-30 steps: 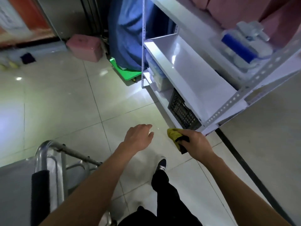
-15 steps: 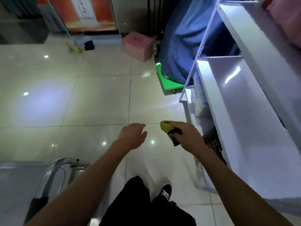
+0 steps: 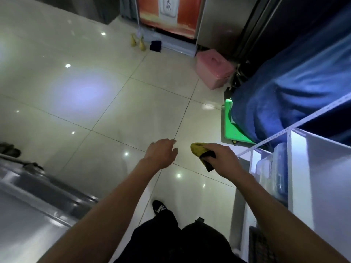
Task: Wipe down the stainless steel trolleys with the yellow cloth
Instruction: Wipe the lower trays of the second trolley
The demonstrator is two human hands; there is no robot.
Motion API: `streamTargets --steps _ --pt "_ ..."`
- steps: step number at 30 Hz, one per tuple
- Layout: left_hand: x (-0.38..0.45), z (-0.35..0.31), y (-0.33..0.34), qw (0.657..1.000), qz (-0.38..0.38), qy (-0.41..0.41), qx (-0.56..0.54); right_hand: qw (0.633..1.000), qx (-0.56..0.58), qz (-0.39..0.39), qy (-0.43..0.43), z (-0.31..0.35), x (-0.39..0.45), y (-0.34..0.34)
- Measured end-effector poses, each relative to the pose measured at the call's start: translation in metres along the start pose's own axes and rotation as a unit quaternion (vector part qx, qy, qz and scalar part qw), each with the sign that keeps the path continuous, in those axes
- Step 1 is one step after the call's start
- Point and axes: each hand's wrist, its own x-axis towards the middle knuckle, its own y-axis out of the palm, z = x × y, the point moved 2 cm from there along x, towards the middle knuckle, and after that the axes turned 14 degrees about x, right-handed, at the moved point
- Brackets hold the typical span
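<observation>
Okay, my right hand (image 3: 223, 160) grips the yellow cloth (image 3: 198, 149), bunched; my left hand (image 3: 161, 152) just beside it, fingers relaxed, holding nothing. Stainless steel trolley (image 3: 38, 196) well left of it.

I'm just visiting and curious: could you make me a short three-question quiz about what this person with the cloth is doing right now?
1. True or false: the yellow cloth is pressed on the steel trolley.
2. Which hand grips the cloth? A) left hand B) right hand
3. What colour is the box on the floor by the far wall?

Key: 1 false, it is held in the air; 2 B; 3 pink.
</observation>
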Motion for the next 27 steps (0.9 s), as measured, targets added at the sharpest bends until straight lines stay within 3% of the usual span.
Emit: streamTargets --steps 17,23,27 --pt "0.157 0.204 -0.081 0.979 -0.011 -0.198 -0.053 0.977 -0.024 0.163 -0.138 0.146 0.335 0.035" --pt "0.163 0.286 -0.091 0.938 0.014 -0.333 -0.096 0.928 -0.075 0.296 -0.214 0.223 0.446 0.100" --pt "0.134 0.331 -0.072 0.881 0.013 -0.442 -0.170 0.870 -0.157 0.390 -0.259 0.274 0.482 0.168"
